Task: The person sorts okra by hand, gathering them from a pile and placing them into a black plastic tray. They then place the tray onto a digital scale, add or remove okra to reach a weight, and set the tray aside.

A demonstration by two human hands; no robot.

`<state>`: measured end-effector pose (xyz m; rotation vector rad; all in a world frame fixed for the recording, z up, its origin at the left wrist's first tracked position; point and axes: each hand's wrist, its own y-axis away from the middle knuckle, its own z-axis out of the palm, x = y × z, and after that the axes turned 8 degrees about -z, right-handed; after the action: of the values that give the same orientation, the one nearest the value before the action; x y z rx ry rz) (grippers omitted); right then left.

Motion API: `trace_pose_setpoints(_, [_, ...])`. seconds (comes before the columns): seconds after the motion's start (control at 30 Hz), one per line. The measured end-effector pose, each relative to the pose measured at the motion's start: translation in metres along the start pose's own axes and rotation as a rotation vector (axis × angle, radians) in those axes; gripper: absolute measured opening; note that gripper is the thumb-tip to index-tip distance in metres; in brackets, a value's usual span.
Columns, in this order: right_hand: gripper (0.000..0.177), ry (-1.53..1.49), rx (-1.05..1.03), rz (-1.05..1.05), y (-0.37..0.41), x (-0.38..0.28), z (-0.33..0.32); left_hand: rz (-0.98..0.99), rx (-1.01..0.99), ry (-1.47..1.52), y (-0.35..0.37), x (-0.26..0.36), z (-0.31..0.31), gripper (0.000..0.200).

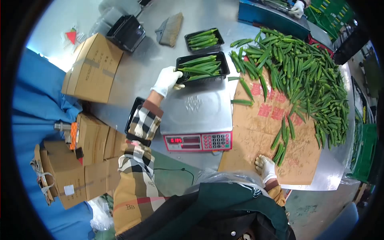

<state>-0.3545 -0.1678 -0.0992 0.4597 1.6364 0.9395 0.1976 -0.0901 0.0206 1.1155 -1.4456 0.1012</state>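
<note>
My left hand (pixel 166 81), in a white glove, pinches the left rim of a black plastic tray (pixel 226 69) at the back of the scale. Several green okra pods (pixel 200 68) lie lengthwise in that tray. The scale (pixel 196 114) has a bare metal plate in front of the tray and a lit red display. My right hand (pixel 265 167), also gloved, rests on the cardboard sheet (pixel 248 140) with its fingers stretched out and nothing in them. Just beyond its fingertips is a small group of loose okra (pixel 282 138).
A large okra heap (pixel 300 68) covers the right side of the metal table. Another filled tray (pixel 204 39) stands behind the scale, near a scoop-like tool (pixel 169 30). Stacked black trays (pixel 126 34) and a carton (pixel 93 68) are at left. Another person's gloved hand (pixel 297 9) shows at the top.
</note>
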Motion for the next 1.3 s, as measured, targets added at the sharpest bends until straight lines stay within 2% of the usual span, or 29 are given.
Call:
trace_pose_setpoints(0.17, [0.020,0.020,0.030,-0.022,-0.008,0.007,0.003,-0.153,0.055,0.009,-0.108,0.014,0.014,0.017])
trace_pose_setpoints(0.2, [0.020,0.010,0.040,-0.018,-0.003,0.011,0.001,-0.145,0.055,0.109,-0.147,-0.002,0.013,0.018])
trace_pose_setpoints(0.27, [0.019,0.046,0.060,-0.057,-0.007,0.019,0.005,-0.046,0.000,-0.056,-0.223,-0.045,0.000,0.019])
trace_pose_setpoints(0.3, [0.019,0.063,0.061,-0.071,-0.010,0.023,0.005,-0.036,0.006,-0.005,-0.232,-0.046,0.006,0.022])
trace_pose_setpoints(0.4, [0.021,0.080,0.082,-0.086,-0.007,0.022,0.009,-0.036,0.024,0.288,-0.185,-0.017,0.012,0.046])
trace_pose_setpoints(0.43, [0.021,0.094,0.104,-0.076,-0.008,0.022,0.011,-0.078,-0.035,0.240,-0.176,-0.007,0.002,0.052])
trace_pose_setpoints(0.47, [0.022,0.110,0.120,-0.069,-0.011,0.024,0.012,-0.028,0.043,0.215,-0.146,0.004,0.002,0.061])
trace_pose_setpoints(0.53, [0.023,0.120,0.106,-0.068,-0.012,0.024,0.011,0.135,0.138,-0.029,-0.110,0.010,-0.023,0.069])
trace_pose_setpoints(0.57, [0.023,0.103,0.101,-0.073,-0.012,0.025,0.011,0.267,0.248,-0.073,-0.075,0.010,-0.028,0.066])
trace_pose_setpoints(0.6, [0.023,0.089,0.090,-0.080,-0.012,0.025,0.009,0.464,0.346,-0.271,-0.073,-0.009,-0.052,0.060])
trace_pose_setpoints(0.67, [0.023,0.078,0.096,-0.065,-0.009,0.021,0.009,0.477,0.510,-0.305,-0.017,-0.034,-0.069,0.051])
trace_pose_setpoints(0.77, [0.020,0.086,0.106,-0.053,-0.008,0.014,0.014,0.530,0.742,-0.688,0.063,-0.097,-0.088,0.040])
trace_pose_setpoints(0.87, [0.021,0.083,0.092,-0.064,-0.011,0.021,0.012,0.370,0.754,-0.741,0.120,-0.180,-0.087,0.035])
trace_pose_setpoints(0.9, [0.021,0.098,0.080,-0.063,-0.011,0.021,0.011,0.379,0.654,-0.723,0.126,-0.217,-0.094,0.035])
trace_pose_setpoints(0.93, [0.022,0.113,0.068,-0.064,-0.012,0.021,0.010,0.246,0.660,-0.731,0.138,-0.234,-0.082,0.035])
trace_pose_setpoints(0.97, [0.022,0.088,0.060,-0.072,-0.012,0.020,0.010,0.381,0.698,-0.731,0.139,-0.252,-0.084,0.035])
trace_pose_setpoints(1.0, [0.022,0.087,0.055,-0.072,-0.012,0.020,0.010,0.519,0.733,-0.728,0.142,-0.256,-0.080,0.036])
trace_pose_setpoints(1.2, [0.017,0.059,0.036,-0.085,-0.011,0.018,0.009,0.362,0.521,-0.522,0.141,-0.240,-0.084,0.037])
trace_pose_setpoints(1.23, [0.018,0.055,0.024,-0.085,-0.010,0.018,0.008,0.384,0.546,-0.346,0.141,-0.236,-0.076,0.038])
trace_pose_setpoints(1.3, [0.018,0.044,0.003,-0.084,-0.009,0.017,0.007,0.250,0.501,-0.146,0.134,-0.244,-0.094,0.038])
